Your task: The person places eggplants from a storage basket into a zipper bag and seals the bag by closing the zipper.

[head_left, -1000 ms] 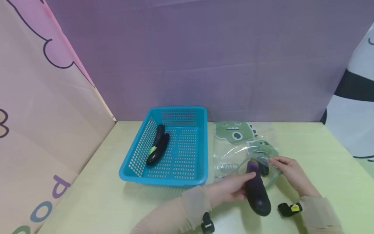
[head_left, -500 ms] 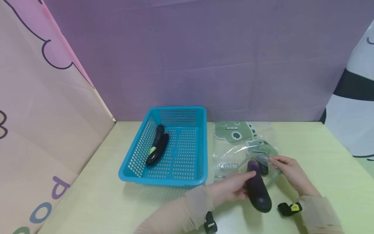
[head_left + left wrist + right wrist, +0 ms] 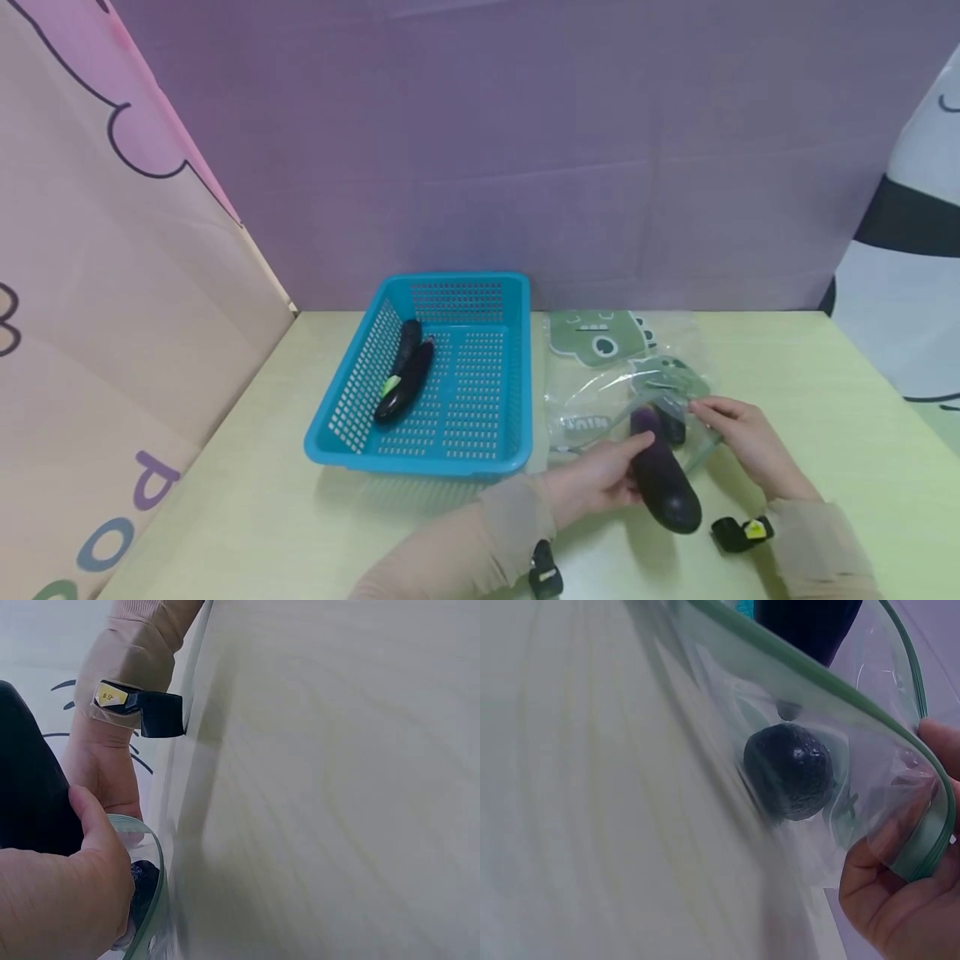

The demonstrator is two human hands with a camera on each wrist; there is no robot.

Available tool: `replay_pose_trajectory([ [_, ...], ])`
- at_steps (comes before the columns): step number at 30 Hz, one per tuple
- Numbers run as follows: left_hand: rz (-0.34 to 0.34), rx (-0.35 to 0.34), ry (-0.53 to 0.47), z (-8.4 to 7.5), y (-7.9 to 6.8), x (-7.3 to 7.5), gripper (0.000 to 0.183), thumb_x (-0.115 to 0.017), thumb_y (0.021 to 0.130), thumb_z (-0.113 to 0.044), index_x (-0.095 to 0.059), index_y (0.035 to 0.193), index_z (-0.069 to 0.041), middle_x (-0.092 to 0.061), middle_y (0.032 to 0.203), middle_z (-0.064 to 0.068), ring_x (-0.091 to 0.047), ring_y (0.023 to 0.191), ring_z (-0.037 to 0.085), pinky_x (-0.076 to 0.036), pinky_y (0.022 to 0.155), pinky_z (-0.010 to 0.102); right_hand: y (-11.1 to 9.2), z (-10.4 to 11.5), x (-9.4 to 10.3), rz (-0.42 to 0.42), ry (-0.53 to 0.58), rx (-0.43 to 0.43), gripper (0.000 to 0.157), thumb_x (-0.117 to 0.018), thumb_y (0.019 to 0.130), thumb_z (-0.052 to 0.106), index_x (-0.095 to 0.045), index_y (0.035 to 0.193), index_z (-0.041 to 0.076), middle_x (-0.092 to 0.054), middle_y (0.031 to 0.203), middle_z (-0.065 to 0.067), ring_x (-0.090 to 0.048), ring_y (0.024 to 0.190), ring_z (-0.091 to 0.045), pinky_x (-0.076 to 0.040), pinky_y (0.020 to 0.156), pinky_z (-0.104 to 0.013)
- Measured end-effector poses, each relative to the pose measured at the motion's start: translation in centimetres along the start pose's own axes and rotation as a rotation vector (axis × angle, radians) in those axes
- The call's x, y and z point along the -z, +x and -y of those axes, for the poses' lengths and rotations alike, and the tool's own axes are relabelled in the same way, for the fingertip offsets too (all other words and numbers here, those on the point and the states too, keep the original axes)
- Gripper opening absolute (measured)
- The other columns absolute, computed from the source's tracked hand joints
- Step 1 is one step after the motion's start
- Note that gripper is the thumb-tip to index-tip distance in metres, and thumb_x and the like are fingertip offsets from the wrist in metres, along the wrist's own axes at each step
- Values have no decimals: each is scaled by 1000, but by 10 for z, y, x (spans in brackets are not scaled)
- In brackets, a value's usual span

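Note:
My left hand (image 3: 596, 483) grips a dark purple eggplant (image 3: 663, 483), thumb on top, its stem end at the mouth of a clear zip bag (image 3: 577, 392). The bag lies on the table and has green cartoon prints and a green zip edge. The right hand (image 3: 746, 433) pinches the edge of the bag's opening, holding it apart; in the right wrist view the fingers (image 3: 885, 900) are around the green zip strip (image 3: 832, 686). Inside the bag lies another dark vegetable (image 3: 787, 771), its rounded end toward the opening; its kind is unclear.
A blue perforated basket (image 3: 420, 468) stands left of the bag. In it lie an eggplant (image 3: 408, 383) and a second dark, long vegetable (image 3: 408, 342), side by side along the left wall. A purple cloth wall (image 3: 480, 167) rises behind the table (image 3: 247, 467).
The left hand has moved the eggplant slightly up and away from the body, its near end swinging a little right. The right hand keeps its hold on the bag's edge.

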State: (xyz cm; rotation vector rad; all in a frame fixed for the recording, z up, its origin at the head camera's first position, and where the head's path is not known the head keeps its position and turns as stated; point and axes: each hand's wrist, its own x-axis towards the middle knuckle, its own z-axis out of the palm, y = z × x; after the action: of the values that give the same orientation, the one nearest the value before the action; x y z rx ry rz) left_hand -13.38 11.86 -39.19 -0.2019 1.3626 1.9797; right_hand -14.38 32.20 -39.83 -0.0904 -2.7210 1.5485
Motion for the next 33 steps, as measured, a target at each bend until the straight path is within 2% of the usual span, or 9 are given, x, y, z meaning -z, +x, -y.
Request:
replay_pose_trajectory([
  [9, -22, -24, -20, -1, 7, -3, 42, -56, 91, -27, -54, 116, 6, -61, 110, 29, -59, 108, 41, -47, 94, 52, 1, 0, 0, 4, 7, -12, 35, -52, 95, 29, -65, 108, -1, -53, 83, 37, -47, 82, 17, -43, 71, -10],
  [17, -40, -23, -79, -3, 14, -3, 43, -54, 92, -31, -52, 118, 4, -61, 110, 27, -58, 109, 39, -47, 95, 51, 0, -1, 0, 4, -1, -11, 42, -51, 95, 29, -61, 111, -8, -52, 83, 37, -47, 81, 16, -44, 70, -11],
  [23, -58, -24, -112, -2, 17, -5, 43, -55, 91, -32, -54, 118, 2, -62, 108, 25, -60, 106, 37, -48, 93, 51, 0, -2, 0, 0, 27, 3, 33, -51, 95, 27, -67, 105, 0, -54, 82, 35, -48, 81, 15, -44, 69, -11],
  [26, -49, -22, -103, -2, 16, -4, 44, -54, 92, -33, -54, 118, 3, -62, 109, 26, -59, 108, 38, -47, 94, 51, 1, -2, 0, 2, 27, 1, 33, -51, 95, 27, -67, 105, 0, -54, 82, 36, -48, 80, 15, -45, 70, -11],
  [33, -10, -5, -86, -2, 14, 0, 45, -52, 93, -34, -52, 119, 3, -59, 114, 28, -55, 114, 41, -44, 98, 52, 1, -1, 0, 15, -13, -19, 43, -50, 95, 30, -61, 112, -8, -52, 83, 37, -47, 81, 17, -44, 70, -11],
])
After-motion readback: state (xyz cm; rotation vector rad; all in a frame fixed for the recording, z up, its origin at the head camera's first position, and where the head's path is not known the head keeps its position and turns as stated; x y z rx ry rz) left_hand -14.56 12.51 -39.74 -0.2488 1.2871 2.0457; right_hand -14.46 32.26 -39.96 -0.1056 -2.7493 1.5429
